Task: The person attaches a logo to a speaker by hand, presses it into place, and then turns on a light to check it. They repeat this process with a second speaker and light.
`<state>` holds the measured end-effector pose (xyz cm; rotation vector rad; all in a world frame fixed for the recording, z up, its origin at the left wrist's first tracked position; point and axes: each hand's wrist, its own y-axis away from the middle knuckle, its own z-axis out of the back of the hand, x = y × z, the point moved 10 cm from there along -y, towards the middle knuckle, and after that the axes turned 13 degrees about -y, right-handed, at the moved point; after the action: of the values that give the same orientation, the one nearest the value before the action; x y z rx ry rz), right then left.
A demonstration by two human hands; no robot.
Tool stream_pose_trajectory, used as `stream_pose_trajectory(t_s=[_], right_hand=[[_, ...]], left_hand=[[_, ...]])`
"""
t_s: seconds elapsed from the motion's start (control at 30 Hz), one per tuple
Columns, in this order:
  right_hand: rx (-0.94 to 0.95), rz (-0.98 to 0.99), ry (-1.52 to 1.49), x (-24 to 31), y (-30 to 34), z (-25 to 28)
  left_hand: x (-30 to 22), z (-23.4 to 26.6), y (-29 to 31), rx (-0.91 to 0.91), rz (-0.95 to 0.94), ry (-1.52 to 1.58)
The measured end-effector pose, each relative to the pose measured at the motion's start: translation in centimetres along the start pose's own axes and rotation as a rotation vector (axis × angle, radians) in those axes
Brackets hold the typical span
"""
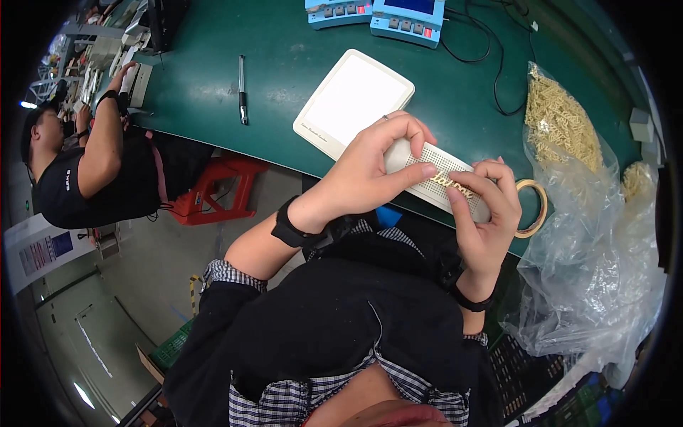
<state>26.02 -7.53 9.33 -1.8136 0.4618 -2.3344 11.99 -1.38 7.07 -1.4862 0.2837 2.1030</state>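
Note:
A small cream speaker-like case [442, 159] with a perforated grille and rounded ends is held between my two hands at the table's front edge. Across its grille lies a gold script-shaped nameplate [459, 186]. My left hand [377, 162] grips the left end of the case, fingers behind it, with the thumb pressing near the nameplate's left end. Round the right end, my right hand [489, 206] is closed, its thumb and index finger pressing on the nameplate. Just beyond my left hand lies a flat cream-framed device [356, 96] with a blank white face.
On the right, a clear plastic bag [576, 235] holds many gold nameplates [562, 124]. A tape roll [538, 206] sits beside my right hand. A pen [242, 91], blue devices [405, 20] and black cables [501, 71] are on the green table [192, 78]. A co-worker [99, 156] works at left near a red stool [220, 188].

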Motion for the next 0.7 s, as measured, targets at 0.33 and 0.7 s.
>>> stream_pose_trajectory(t_s=[0.33,0.7], right_hand=[[-0.025,0.002,0.020,-0.2,0.2,-0.1],[-0.276,0.079,-0.436,-2.9,1.9,3.9]], left_hand=[[0.6,0.3,1.4,-0.002,-0.011,-0.001],[0.3,0.4,1.4,-0.031,-0.127,-0.218]])
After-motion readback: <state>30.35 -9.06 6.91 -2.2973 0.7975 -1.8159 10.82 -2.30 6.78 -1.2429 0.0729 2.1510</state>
